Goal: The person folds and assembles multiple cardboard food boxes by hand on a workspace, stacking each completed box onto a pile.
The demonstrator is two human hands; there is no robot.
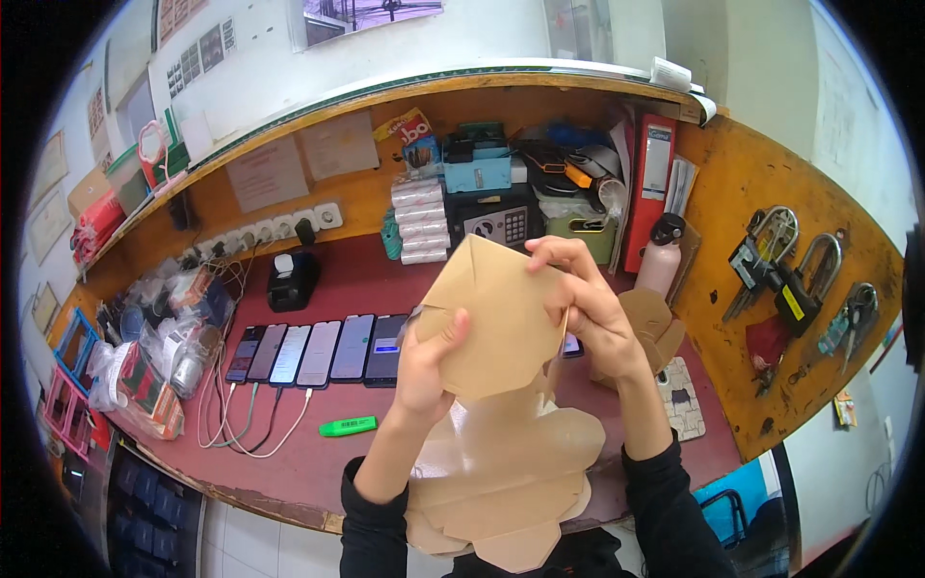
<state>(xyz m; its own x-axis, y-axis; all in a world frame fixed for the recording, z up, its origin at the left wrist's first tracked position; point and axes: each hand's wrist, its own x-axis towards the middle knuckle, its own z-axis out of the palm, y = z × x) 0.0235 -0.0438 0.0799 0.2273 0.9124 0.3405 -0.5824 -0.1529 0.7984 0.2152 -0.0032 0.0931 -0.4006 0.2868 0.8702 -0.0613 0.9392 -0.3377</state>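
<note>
A brown cardboard box piece (491,323), partly folded, is held up over the table in front of me. My left hand (431,361) grips its left side, with the thumb flat on the face and the other fingers hidden behind. At the right edge my right hand (593,308) pinches the board with bent fingers. Below lie unfolded cardboard box blanks (511,482), overlapping at the table's front edge, one with a shiny surface. Another brown cardboard piece (647,328) with raised flaps stands beside my right wrist.
Several phones (318,354) lie in a row at left, with charging cables (226,414) and a green highlighter (348,426) before them. Bagged goods (154,356) crowd the left end. A pink bottle (660,255), a red binder (648,193) and a safe (496,223) stand behind.
</note>
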